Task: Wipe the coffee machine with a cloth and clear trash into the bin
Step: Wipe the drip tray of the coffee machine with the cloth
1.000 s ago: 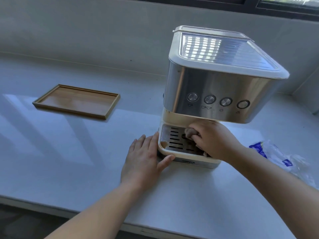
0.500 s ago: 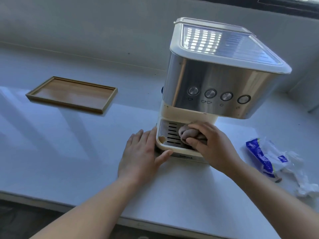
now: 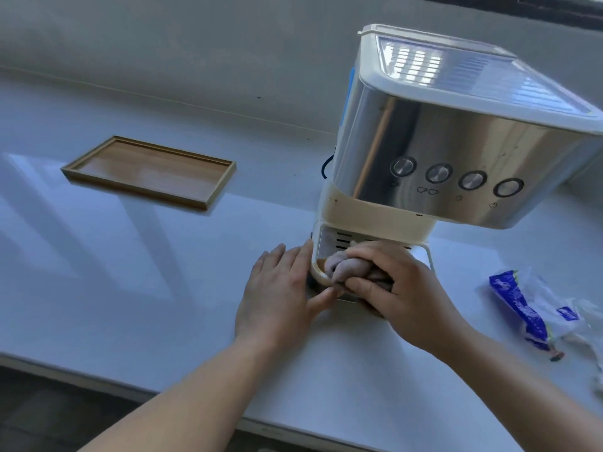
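A steel and cream coffee machine (image 3: pixel 456 132) stands on the white counter (image 3: pixel 163 272), with four round buttons on its front. My right hand (image 3: pixel 404 288) is shut on a bunched grey-purple cloth (image 3: pixel 346 267), pressing it onto the front left corner of the drip tray (image 3: pixel 329 243). My left hand (image 3: pixel 280 295) lies flat on the counter against the machine's left base, thumb touching the tray's front edge. A crumpled blue and clear plastic wrapper (image 3: pixel 535 308) lies on the counter to the right of the machine.
A shallow wooden tray (image 3: pixel 150 171) sits on the counter to the left, apart from the machine. A grey wall (image 3: pixel 195 44) runs behind the counter. The counter's front edge (image 3: pixel 130 386) is near my forearms. No bin is in view.
My right hand has dragged the cloth from the middle of the drip tray toward its front left corner. The left hand has stayed against the base. The view has shifted left.
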Demonstrator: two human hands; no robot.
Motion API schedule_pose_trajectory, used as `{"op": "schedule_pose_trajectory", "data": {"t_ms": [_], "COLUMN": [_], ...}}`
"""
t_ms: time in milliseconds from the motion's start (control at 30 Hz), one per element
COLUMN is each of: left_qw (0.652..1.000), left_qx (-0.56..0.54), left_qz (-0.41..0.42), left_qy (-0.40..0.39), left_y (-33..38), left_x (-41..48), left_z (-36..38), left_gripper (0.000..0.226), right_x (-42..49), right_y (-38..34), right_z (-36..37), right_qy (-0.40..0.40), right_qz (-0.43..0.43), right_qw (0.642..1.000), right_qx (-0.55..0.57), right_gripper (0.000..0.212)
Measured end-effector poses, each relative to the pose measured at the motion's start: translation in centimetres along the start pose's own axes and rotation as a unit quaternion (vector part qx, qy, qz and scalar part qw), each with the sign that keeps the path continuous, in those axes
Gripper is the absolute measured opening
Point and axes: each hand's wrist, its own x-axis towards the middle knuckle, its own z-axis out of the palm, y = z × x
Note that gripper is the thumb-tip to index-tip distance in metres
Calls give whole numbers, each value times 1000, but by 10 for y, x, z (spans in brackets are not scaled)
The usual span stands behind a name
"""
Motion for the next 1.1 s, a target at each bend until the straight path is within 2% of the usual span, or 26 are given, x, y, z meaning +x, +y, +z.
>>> {"op": "schedule_pose_trajectory", "data": {"t_ms": [100,300,400,467,567,600,667,733,800,867,933,1000,1100], "left_qw": [1000,1000,1000,1000,999,999,1000,1000,1000,1000,1000,1000,1000], "left_qx": [-4,5,8,6,3,4,9,10,7,4,0,0,-4], "left_qz": [2,7,10,11,10,11,10,9,8,9,6,4,7], "left_qy": [8,11,20,24,31,30,28,27,25,24,21,18,20], "left_y": [-2,-3,-2,-2,-3,-2,-3,-2,-2,-2,-2,-2,-2], "left_x": [1,2,3,2,2,2,2,1,1,1,1,1,1], "left_z": [4,5,5,5,5,5,5,4,3,3,3,3,4], "left_gripper": [88,91,91,90,92,92,93,93,93,93,93,94,93], "right_x": [10,6,3,13,41,50,65,75,78,71,58,45,35], "right_y": [-1,10,8,8,1,3,8,20,26,28,38,47,44], "right_z": [5,-3,-2,-7,-5,-3,-1,1,2,-1,-11,-27,-40], "right_qy": [-41,15,7,52,109,82,-13,-71,-69,-39,-28,-30,-20], "right_qz": [-31,64,34,33,-84,-117,-73,-49,-81,-159,-180,-140,-28], "right_qw": [998,996,997,995,977,974,978,956,935,915,900,920,985], "right_qx": [-47,-66,-75,-81,-165,-177,-194,-280,-339,-369,-396,-366,-168], "right_gripper": [19,18,20,23,26,25,42,53,41,27,22,21,35]}}
